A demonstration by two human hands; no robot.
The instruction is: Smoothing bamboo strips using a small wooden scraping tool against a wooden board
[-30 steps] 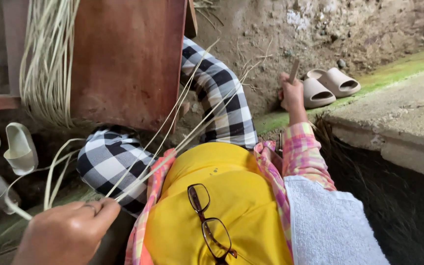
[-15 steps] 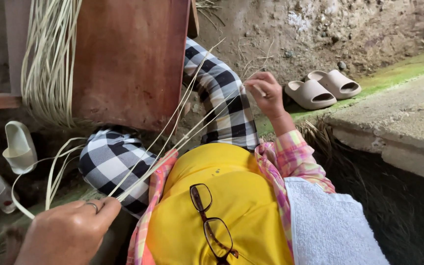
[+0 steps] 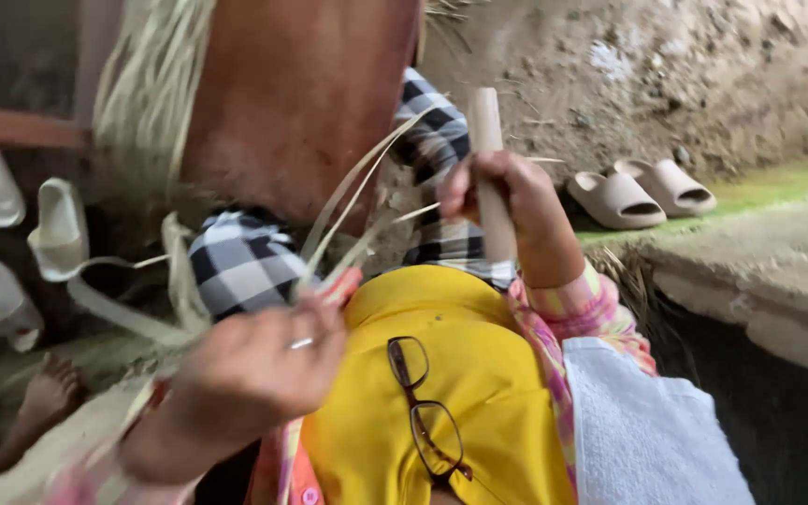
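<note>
My left hand (image 3: 254, 374), with a ring on one finger, is closed on a bundle of pale reed strips (image 3: 357, 210) that fan up and away over my lap. My right hand (image 3: 507, 210) grips a light wooden stick (image 3: 488, 178) upright, close to the tips of the strips. Both hands are raised above my yellow shirt (image 3: 441, 411), where a pair of glasses (image 3: 423, 407) hangs at the collar. My knees in black-and-white checked trousers (image 3: 245, 262) lie beneath the strips.
A brown wooden panel (image 3: 301, 103) with a hank of pale reeds (image 3: 147, 84) stands ahead. Beige slides (image 3: 642, 192) lie on the ground at right, near a concrete ledge (image 3: 778, 281). White sandals (image 3: 58, 229) are at left. A white towel (image 3: 647, 435) rests on my right side.
My right hand came back from the slides toward my lap and now holds the wooden stick upright. My left hand rose with the strips, closer to the camera.
</note>
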